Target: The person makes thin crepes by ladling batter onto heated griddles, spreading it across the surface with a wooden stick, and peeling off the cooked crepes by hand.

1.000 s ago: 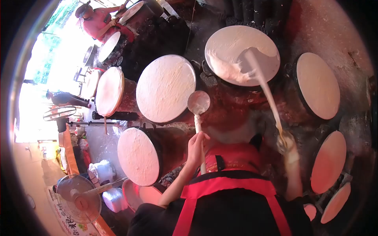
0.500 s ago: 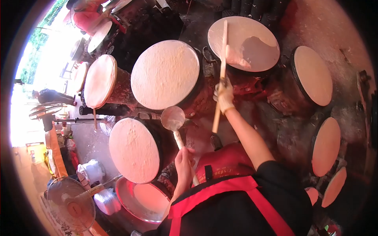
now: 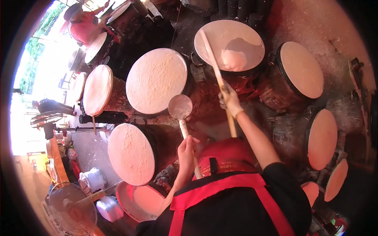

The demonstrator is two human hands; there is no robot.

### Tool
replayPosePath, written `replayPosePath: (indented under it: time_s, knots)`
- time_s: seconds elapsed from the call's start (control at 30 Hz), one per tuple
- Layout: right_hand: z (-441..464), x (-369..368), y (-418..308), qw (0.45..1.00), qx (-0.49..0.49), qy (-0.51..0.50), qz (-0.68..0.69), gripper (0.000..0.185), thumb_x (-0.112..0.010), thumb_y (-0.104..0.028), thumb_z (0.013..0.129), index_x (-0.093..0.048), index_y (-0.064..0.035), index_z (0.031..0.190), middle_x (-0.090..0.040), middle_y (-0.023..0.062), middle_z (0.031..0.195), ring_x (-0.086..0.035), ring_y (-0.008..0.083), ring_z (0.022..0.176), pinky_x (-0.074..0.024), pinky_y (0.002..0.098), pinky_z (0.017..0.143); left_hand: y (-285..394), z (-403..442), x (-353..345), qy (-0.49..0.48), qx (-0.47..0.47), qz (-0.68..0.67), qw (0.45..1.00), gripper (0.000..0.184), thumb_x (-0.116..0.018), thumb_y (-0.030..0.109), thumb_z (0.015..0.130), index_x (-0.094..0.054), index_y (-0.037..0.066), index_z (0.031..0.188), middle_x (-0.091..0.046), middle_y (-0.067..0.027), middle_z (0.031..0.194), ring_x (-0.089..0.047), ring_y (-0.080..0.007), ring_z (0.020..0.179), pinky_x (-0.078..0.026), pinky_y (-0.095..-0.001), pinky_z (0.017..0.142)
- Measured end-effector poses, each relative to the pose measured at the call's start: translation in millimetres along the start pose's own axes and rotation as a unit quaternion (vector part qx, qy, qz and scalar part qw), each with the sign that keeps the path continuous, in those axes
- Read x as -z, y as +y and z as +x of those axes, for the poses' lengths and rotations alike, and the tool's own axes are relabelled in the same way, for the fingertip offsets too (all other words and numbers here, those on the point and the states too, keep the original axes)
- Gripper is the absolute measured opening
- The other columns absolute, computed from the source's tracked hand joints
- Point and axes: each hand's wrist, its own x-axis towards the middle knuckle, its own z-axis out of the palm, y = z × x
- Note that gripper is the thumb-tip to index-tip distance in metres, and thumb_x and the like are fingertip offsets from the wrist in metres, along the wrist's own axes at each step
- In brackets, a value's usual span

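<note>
My left hand (image 3: 186,151) is closed round the pale handle of a ladle (image 3: 180,107); its round bowl is raised in front of me. My right hand (image 3: 230,98), in a pale glove, grips a long wooden stick (image 3: 214,65). The stick's far end reaches over the left side of a round griddle (image 3: 252,34) at the top. Pale batter coats most of that griddle, with a darker patch towards its right. A thicker pool of batter (image 3: 233,60) lies near the front rim, apart from the stick.
Other round griddles (image 3: 157,80), (image 3: 132,154), (image 3: 302,70) coated with batter surround me. A basin (image 3: 147,200) of batter stands low on the left, beside a fan (image 3: 73,210). A person in red (image 3: 84,29) is at the far left.
The wooden stick has swung left across the griddle, away from the batter pool, and tilts more. The ladle has stayed in my left hand. The whole view has shifted slightly.
</note>
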Motion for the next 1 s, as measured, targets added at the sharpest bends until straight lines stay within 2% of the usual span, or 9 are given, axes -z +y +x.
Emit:
replayPosePath:
  time_s: [0.17,0.3,0.4,0.5,0.6,0.63,0.7,0.83,1.0]
  knots:
    - [-18,117,-27,0.997,-0.025,0.067,0.037,0.024,-0.055,-0.035,0.098,-0.05,-0.0255,0.119,-0.05,-0.0009,0.065,-0.036,0.0083,0.038,-0.0281,0.0237,0.034,-4,-1,-34,0.006,0.016,0.04,0.999,0.026,-0.054,0.026,0.101,-0.066,0.003,0.095,-0.038,0.0089,0.061,-0.03,-0.001,0.051,-0.021,-0.021,0.044]
    - [3,99,-45,0.987,0.024,0.052,0.15,0.009,-0.053,-0.028,0.099,-0.05,-0.0263,0.107,-0.051,-0.0002,0.066,-0.037,0.009,0.039,-0.0279,0.0257,0.034,-7,0,-74,-0.017,0.009,0.018,1.0,0.026,-0.053,0.026,0.101,-0.064,0.004,0.095,-0.04,0.008,0.063,-0.031,-0.0014,0.05,-0.022,-0.0205,0.044]
    - [-3,119,-31,0.989,-0.084,-0.124,0.003,0.023,-0.052,-0.024,0.099,-0.051,-0.0307,0.121,-0.052,0.0009,0.067,-0.036,0.0098,0.038,-0.0263,0.0264,0.034,-9,6,-105,-0.019,0.015,0.001,1.0,0.027,-0.051,0.027,0.102,-0.063,0.004,0.093,-0.04,0.0072,0.064,-0.032,-0.002,0.051,-0.022,-0.02,0.044]
    - [-9,189,-38,0.997,-0.073,-0.015,-0.024,0.024,-0.055,-0.031,0.099,-0.053,-0.0258,0.122,-0.05,0.0008,0.064,-0.034,0.009,0.037,-0.0245,0.0269,0.033,-10,11,-132,-0.005,0.029,-0.004,1.0,0.031,-0.048,0.029,0.103,-0.061,0.005,0.089,-0.039,0.006,0.065,-0.033,-0.0032,0.053,-0.024,-0.0198,0.045]
    - [46,286,-43,0.982,-0.13,-0.127,0.052,0.025,-0.06,-0.043,0.095,-0.051,-0.0246,0.11,-0.051,0.0005,0.064,-0.032,0.0083,0.036,-0.0238,0.026,0.032,-22,12,-152,-0.008,0.017,0.008,1.0,0.036,-0.044,0.032,0.104,-0.06,0.004,0.089,-0.038,0.0056,0.065,-0.033,-0.004,0.054,-0.026,-0.0207,0.046]
    - [20,240,-82,0.998,-0.045,-0.013,0.045,0.023,-0.059,-0.043,0.095,-0.053,-0.0231,0.104,-0.05,0.0002,0.063,-0.033,0.0092,0.036,-0.0241,0.0268,0.033,-26,14,-160,-0.01,0.015,-0.001,1.0,0.038,-0.043,0.034,0.105,-0.06,0.004,0.088,-0.037,0.0056,0.065,-0.032,-0.0042,0.054,-0.026,-0.0212,0.046]
    - [32,226,-89,0.987,-0.087,-0.066,0.119,0.02,-0.059,-0.042,0.095,-0.054,-0.0234,0.102,-0.049,0.0,0.062,-0.033,0.0096,0.036,-0.0252,0.0267,0.033,-32,15,-178,-0.008,0.011,-0.013,1.0,0.041,-0.041,0.035,0.105,-0.059,0.003,0.087,-0.036,0.0056,0.065,-0.031,-0.0045,0.054,-0.026,-0.0218,0.046]
    - [7,245,-96,0.981,-0.103,-0.15,-0.069,0.016,-0.056,-0.031,0.098,-0.055,-0.0258,0.113,-0.05,0.0007,0.062,-0.034,0.0102,0.038,-0.0256,0.0268,0.035,-35,14,-201,0.025,0.044,-0.042,0.998,0.042,-0.042,0.036,0.104,-0.06,0.003,0.087,-0.035,0.0061,0.064,-0.03,-0.0043,0.053,-0.025,-0.0216,0.046]
    - [57,302,-148,0.991,-0.085,-0.058,-0.082,0.038,-0.052,-0.037,0.099,-0.046,-0.0293,0.136,-0.049,-0.0001,0.063,-0.034,0.0098,0.037,-0.0266,0.0272,0.034,-42,13,-209,0.022,0.024,0.039,0.999,0.028,-0.057,0.028,0.099,-0.066,0.002,0.093,-0.037,0.0099,0.065,-0.028,-0.0001,0.052,-0.021,-0.0184,0.046]
